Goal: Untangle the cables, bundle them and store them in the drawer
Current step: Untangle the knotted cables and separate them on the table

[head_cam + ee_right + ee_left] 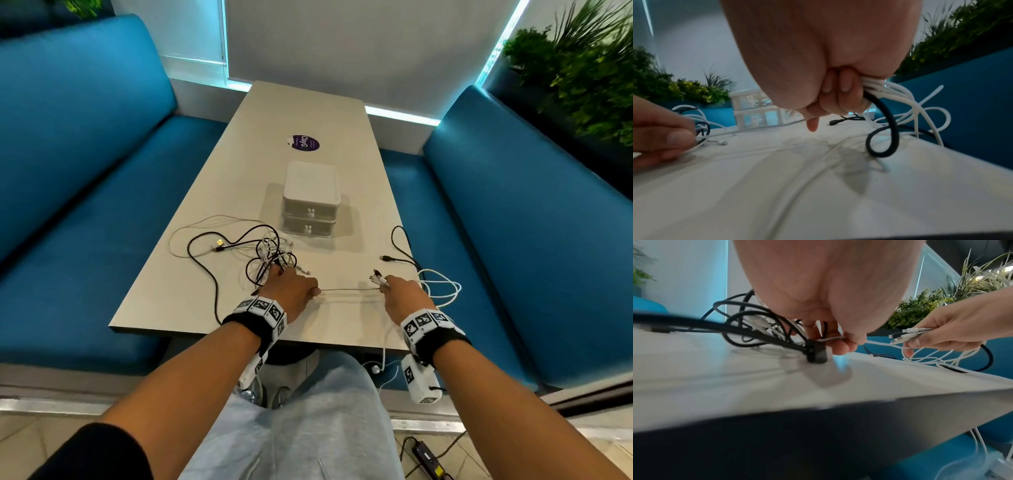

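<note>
Tabletop (205, 192): white cable (349, 290) taut between both hands' fingers (315, 292).

My left hand (838, 318) pinches a white cable (879, 344) beside the black tangle (756, 327) on the surface (735, 378); my right hand (953, 331) grips several connector ends (906, 335).

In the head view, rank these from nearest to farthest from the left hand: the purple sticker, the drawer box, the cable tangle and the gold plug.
From the left hand:
1. Cable tangle, at its fingertips.
2. Gold plug, farther left on the table.
3. Drawer box, ahead at the middle.
4. Purple sticker, beyond the box.
</note>
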Demonstrator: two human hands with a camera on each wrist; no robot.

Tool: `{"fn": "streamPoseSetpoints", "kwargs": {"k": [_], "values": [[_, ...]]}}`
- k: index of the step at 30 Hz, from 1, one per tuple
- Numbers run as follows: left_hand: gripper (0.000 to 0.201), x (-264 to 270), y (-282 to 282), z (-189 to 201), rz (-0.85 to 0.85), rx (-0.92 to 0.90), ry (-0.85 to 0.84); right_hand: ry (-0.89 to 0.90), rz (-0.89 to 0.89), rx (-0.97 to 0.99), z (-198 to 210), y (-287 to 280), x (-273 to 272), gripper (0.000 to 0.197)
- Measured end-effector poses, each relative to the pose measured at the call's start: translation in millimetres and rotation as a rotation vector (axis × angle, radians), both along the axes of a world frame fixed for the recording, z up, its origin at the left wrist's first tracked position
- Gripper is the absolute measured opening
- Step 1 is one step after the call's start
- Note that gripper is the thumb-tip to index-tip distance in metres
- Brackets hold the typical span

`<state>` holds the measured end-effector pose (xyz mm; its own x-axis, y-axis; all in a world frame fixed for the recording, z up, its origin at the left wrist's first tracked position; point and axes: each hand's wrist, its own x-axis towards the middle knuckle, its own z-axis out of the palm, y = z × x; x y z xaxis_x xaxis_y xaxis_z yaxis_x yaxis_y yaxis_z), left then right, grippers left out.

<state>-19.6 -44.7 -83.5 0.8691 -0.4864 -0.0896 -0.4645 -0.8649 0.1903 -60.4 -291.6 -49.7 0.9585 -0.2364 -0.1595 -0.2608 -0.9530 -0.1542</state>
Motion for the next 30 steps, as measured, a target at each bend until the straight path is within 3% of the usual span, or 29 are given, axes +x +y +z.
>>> {"fn": "streamPoseSetpoints", "kwargs": {"k": [6, 10, 13, 21, 30], "values": [[0.021, 4.8, -2.9, -10.6, 0.063, 0.006, 0.033, -0.151, 0.127, 0.282, 5.8, 36.7, 7.0, 0.026], [0.027, 3.1, -6.8, -5.6, 0.035, -0.03, 0.016, -0.061, 0.319, 0.263, 2.2, 68.0, 7.8, 0.025], [0.029, -1.6, -4.7, 5.9, -0.011, -0.071, -0.016, -0.033, 0.364, 0.257, -5.1, 77.2, 8.0, 0.023], [0.027, -1.5, -2.0, 4.4, -0.005, -0.107, -0.008, 0.027, 0.327, 0.247, -5.0, 61.0, 16.0, 0.024], [0.03, 7.4, 12.5, -3.2, 0.065, -0.061, 0.041, 0.075, 0.034, 0.035, -2.0, -11.4, 5.8, 0.023]]}}
